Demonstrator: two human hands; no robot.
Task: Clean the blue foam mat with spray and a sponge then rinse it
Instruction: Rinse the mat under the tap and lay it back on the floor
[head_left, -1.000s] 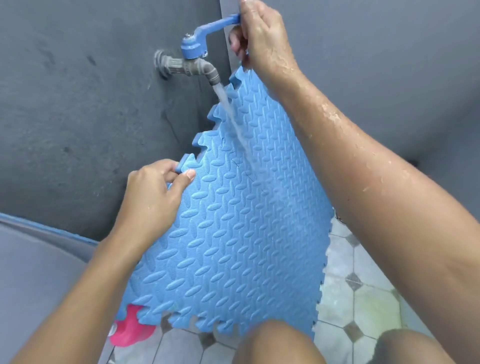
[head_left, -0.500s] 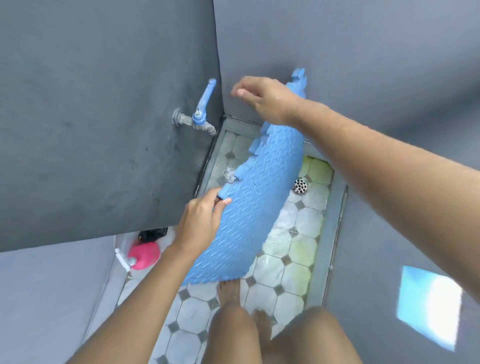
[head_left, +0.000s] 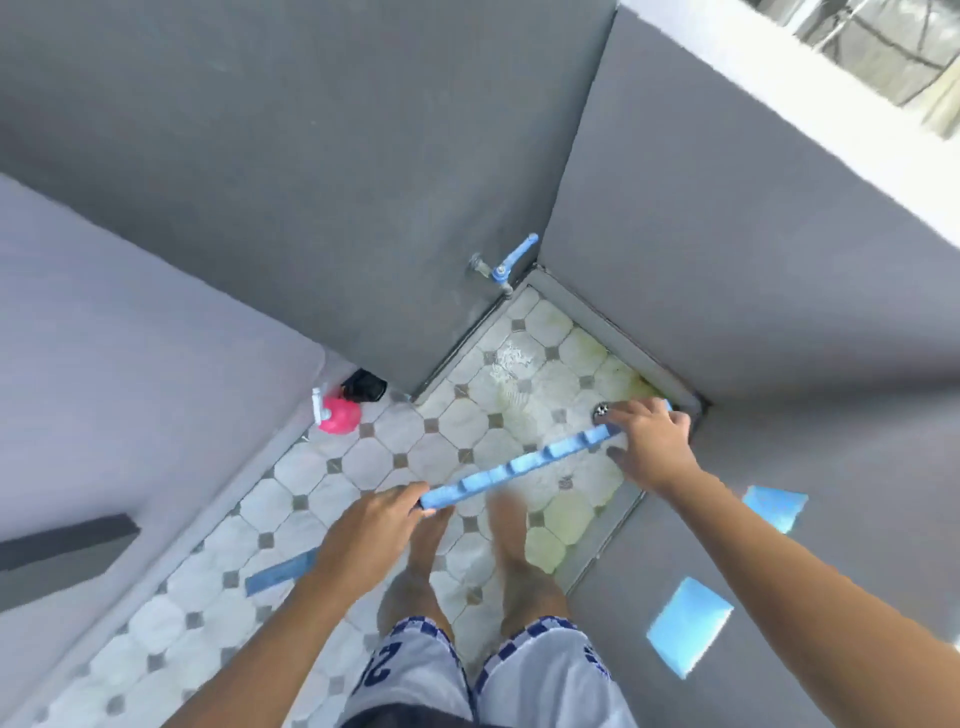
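I hold the blue foam mat edge-on above the tiled floor, so only its toothed upper edge shows as a thin blue strip. My left hand grips its near left end. My right hand grips its far right end, close to the floor drain. The mat hangs down over my bare feet. The tap with the blue lever sticks out of the grey wall beyond, and no water runs from it. A pink spray bottle lies on the floor at the left wall.
Grey walls close in the wet, greenish tiled corner. A black object lies next to the pink bottle. A blue strip rests on the tiles under my left forearm. Two bright blue patches show on the right wall.
The tap was shut off by my right hand, which then took the mat's far end. The mat went from under the tap to edge-on over the floor. The view has risen.
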